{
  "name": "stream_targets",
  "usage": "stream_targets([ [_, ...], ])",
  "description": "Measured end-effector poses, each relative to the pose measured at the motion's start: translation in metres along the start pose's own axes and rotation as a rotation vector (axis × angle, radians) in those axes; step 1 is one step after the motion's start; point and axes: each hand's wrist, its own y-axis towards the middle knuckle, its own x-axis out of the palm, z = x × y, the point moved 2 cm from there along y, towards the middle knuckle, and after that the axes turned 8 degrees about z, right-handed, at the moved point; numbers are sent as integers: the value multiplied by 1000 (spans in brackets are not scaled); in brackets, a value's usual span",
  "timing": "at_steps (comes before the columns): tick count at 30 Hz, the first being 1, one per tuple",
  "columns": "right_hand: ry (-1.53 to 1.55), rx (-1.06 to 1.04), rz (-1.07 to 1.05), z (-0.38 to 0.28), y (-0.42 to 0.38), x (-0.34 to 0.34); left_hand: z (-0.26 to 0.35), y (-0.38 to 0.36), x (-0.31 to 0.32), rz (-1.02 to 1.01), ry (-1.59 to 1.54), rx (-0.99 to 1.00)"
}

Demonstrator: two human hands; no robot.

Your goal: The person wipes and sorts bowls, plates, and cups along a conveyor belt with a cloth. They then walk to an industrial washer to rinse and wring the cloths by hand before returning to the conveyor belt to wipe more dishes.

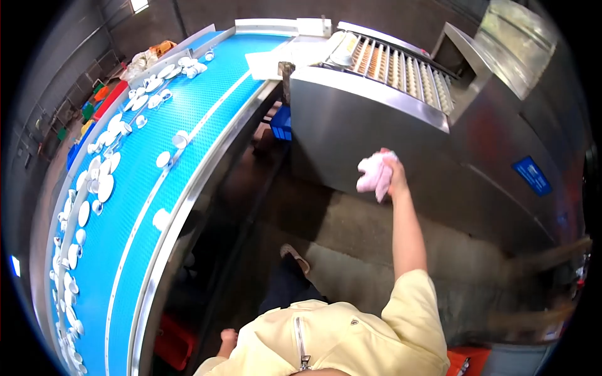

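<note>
My right hand (395, 175) is stretched out in front of the steel machine and grips a crumpled pink cloth (375, 174). The cloth hangs from its fingers, close to the machine's side panel. Low in the picture, my left hand (229, 338) is beside my body with its fingers curled; whether it holds anything is too small to tell. The blue conveyor belt (141, 182) runs along the left, with many white cups and saucers (105, 187) along its far side. A few white pieces lie nearer its inner edge, such as a cup (180, 139).
The steel machine (351, 125) has rows of rollers (401, 69) on top and a blue label (532, 175) on its side. A blue crate (281, 123) stands under the belt's end. Red bins (174, 341) are at lower left and lower right. Coloured items lie beyond the belt.
</note>
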Motion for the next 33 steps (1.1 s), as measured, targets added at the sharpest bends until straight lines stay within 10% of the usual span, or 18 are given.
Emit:
stream_targets([
  [4,-179,-44,104,-36,155,72,118,34,-36,79,-193,58],
  [8,-1028,-496,147,-60,327,103,245,106,-88,356,-811,211],
  [14,-2073,-425,150,-90,429,200,329,52,-241,305,-1583,-212],
  [21,-1889,-408,-324,-28,661,148,344,14,-69,813,-2047,-627],
  [28,-1974,-428,-485,-46,590,195,504,-93,32,270,-1212,-830],
  [33,-1151,-92,-372,-65,624,154,503,-82,50,220,-1041,-733],
])
